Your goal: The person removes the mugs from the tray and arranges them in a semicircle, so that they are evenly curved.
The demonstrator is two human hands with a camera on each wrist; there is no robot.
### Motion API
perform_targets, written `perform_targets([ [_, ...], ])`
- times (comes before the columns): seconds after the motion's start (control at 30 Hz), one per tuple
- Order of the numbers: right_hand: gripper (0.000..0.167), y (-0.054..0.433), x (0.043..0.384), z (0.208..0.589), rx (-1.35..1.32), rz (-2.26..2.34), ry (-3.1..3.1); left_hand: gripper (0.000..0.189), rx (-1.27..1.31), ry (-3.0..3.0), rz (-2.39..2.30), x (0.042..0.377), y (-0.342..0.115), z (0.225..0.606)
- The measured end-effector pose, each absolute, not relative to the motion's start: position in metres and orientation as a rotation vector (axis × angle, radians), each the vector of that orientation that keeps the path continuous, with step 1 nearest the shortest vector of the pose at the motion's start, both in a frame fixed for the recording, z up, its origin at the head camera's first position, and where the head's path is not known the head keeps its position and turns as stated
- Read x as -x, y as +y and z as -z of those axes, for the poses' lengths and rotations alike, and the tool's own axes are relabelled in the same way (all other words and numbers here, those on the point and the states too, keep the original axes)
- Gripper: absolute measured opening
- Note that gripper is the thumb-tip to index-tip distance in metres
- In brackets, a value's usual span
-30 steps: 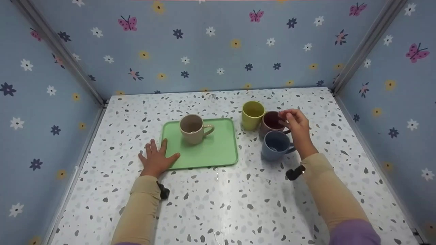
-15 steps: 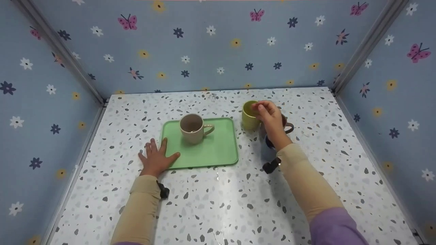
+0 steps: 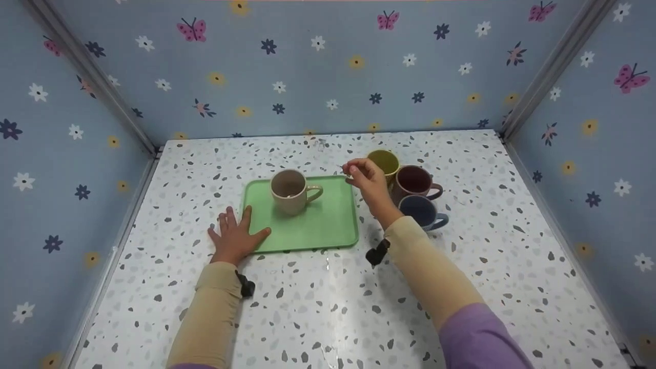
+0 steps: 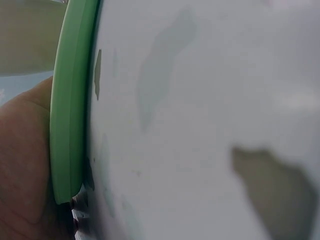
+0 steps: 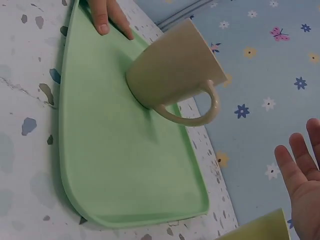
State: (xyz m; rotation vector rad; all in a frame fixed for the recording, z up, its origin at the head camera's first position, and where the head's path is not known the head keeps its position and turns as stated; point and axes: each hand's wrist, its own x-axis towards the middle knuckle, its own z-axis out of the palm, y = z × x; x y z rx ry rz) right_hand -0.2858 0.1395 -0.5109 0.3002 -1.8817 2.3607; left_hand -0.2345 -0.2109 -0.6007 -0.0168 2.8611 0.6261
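Observation:
A beige mug point(image 3: 289, 200) stands upright on the green tray point(image 3: 318, 233), its handle pointing right. My left hand point(image 3: 236, 240) lies with fingers spread over the tray's left edge; the left wrist view shows the palm beside the green rim point(image 4: 69, 115). Raised near the tray's far right corner, my right hand point(image 3: 370, 185) has lightly bent fingers and holds nothing. Behind it is a yellow cup point(image 3: 385, 162), partly hidden by that hand. A brown mug point(image 3: 414, 180) and a blue mug point(image 3: 420, 207) stand close together to its right, handles to the right.
The speckled white tabletop point(image 3: 318, 307) carries everything. Blue flowered panels point(image 3: 328, 77) enclose it at the back and both sides, joined by grey corner posts point(image 3: 97, 77). A small black camera point(image 3: 378, 252) sits on the right wrist and another point(image 3: 247, 286) on the left.
My right hand has moved left from over the brown mug, past the yellow cup, to the tray's right corner, uncovering the brown and blue mugs. My left hand and the tray stay put.

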Motion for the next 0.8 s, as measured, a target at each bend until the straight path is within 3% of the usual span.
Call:
perform_targets([
  [0.47,0.029,0.091,0.291,0.547,-0.131,-2.248,-2.178,0.099,0.016,2.844,-0.631,0.233,-0.211,0.599],
  [0.8,0.043,0.075,0.293,0.562,-0.193,-2.161,-2.377,0.098,0.020,2.851,-0.627,0.234,-0.211,0.598],
])
